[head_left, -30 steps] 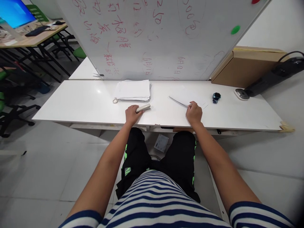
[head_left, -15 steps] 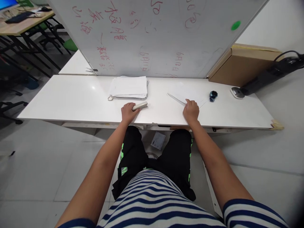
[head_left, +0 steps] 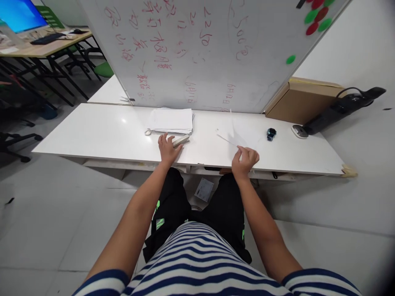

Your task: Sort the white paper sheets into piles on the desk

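My left hand (head_left: 168, 151) rests at the desk's front edge with its fingers spread, beside a light-coloured stapler (head_left: 181, 141). The stapler lies on the desk, its rear end close to my thumb and fingers. My right hand (head_left: 245, 161) is closed in a pinch on the near edge of a thin white sheet of paper (head_left: 236, 137), whose left edge is lifted off the desk. A stack of white paper (head_left: 171, 120) lies just beyond the stapler, with a small pale ring-like object (head_left: 148, 132) at its left corner.
A whiteboard (head_left: 210, 53) with red writing stands along the back of the white desk (head_left: 101, 131). To the right are a dark watch (head_left: 271, 134), a computer mouse (head_left: 299, 131), a black bottle (head_left: 336, 109) and a cardboard box (head_left: 304, 100).
My left fingers have opened from around the stapler, which now lies on the desk. My right hand has moved nearer to me with the paper's edge. The camera view has shifted.
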Demonstrator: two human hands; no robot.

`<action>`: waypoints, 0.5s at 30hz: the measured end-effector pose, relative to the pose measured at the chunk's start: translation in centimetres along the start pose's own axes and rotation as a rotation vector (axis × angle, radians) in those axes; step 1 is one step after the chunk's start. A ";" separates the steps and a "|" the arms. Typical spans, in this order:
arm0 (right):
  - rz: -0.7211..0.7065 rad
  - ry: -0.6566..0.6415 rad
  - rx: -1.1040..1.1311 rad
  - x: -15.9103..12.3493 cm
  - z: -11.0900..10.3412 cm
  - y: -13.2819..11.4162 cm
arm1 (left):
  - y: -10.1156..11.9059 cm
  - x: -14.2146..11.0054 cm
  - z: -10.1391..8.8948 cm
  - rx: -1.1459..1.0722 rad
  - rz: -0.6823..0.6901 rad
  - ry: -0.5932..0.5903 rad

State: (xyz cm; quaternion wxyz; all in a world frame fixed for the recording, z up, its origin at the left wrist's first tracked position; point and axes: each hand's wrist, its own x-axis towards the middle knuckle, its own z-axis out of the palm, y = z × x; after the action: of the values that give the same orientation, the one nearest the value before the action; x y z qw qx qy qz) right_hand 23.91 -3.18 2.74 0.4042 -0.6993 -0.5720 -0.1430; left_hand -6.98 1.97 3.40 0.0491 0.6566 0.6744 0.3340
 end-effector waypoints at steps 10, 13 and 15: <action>-0.362 -0.461 0.068 -8.3 -4.1 -4.0 | 4.4 -3.3 -0.6 -0.895 -0.296 -0.699; -0.398 -0.465 0.043 -7.7 -4.5 -2.7 | 4.4 -1.7 -0.5 -0.895 -0.324 -0.683; -0.428 -0.451 0.044 -7.6 -4.8 -2.2 | 4.8 -0.8 0.1 -0.843 -0.300 -0.728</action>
State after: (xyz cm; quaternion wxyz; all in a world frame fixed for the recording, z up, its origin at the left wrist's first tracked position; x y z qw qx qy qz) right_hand 20.82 -11.77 1.63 0.2430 -0.5681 -0.7845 -0.0537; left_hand -2.74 0.89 5.46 0.5823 0.5500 0.5086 0.3160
